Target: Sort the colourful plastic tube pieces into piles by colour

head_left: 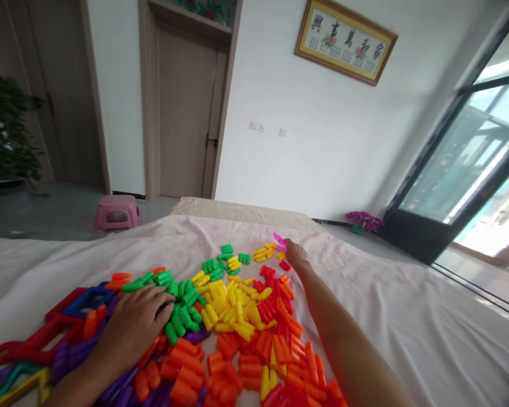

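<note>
My right hand (295, 253) reaches out over the sheet and is closed on a bright pink plastic piece (280, 242) whose exact shape is blurred. Just left of it lie a few yellow bullet-shaped building blocks (263, 252). My left hand (141, 316) rests on the left part of the pile, its thumb and forefinger curled around a dark purple block (164, 306), mostly hidden. Against its fingertips are green blocks (184, 308). Toward the middle lie yellow blocks (227, 302), with red blocks (268, 308) beside them and orange blocks (186, 370) nearer me.
Larger red frame pieces (46, 333) and a blue square frame (88, 301) lie at the left on the pale sheet (390, 305). Beyond the bed stand a pink stool (117, 212), a closed door (186, 113) and a pot of purple flowers (363, 221).
</note>
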`<state>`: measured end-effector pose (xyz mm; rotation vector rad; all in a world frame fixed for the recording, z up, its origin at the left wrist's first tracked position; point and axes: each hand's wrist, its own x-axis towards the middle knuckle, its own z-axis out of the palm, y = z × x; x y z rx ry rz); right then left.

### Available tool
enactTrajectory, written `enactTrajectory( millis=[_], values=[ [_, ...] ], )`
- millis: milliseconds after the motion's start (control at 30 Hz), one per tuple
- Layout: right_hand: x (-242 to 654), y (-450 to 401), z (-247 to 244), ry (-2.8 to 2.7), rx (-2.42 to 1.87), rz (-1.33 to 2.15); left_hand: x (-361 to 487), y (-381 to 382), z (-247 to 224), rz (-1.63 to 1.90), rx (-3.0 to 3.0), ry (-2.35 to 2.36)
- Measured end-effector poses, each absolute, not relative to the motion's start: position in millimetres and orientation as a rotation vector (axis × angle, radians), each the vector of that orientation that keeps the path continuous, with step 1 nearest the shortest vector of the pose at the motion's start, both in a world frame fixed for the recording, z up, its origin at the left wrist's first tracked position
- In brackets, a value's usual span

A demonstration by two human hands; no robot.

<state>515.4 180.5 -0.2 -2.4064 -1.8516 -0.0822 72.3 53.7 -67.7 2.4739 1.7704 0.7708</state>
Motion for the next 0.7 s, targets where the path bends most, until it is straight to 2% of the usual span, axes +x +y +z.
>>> enactTrajectory(
  millis=[200, 433, 533, 700],
  values=[
    [480.6, 176.3, -18.2, -2.083, -2.253, -0.064, 73.8, 51.5, -64.1, 0.759, 2.47, 1.775],
    [439.0, 81.2, -18.3, -2.465, -1.841, -0.026, 74.7, 48.6, -55.5, 0.69, 2.496, 1.749],
    [447.3, 53.7, -10.8, -2.223, -1.835, 0.084, 73.5, 45.0, -49.5, 0.706, 2.501, 1.76],
    [518.3, 12.0, -5.6, -1.415, -1.824, 0.413, 86.7, 16.7, -29.2, 0.822, 2.612, 1.74]
  ],
)
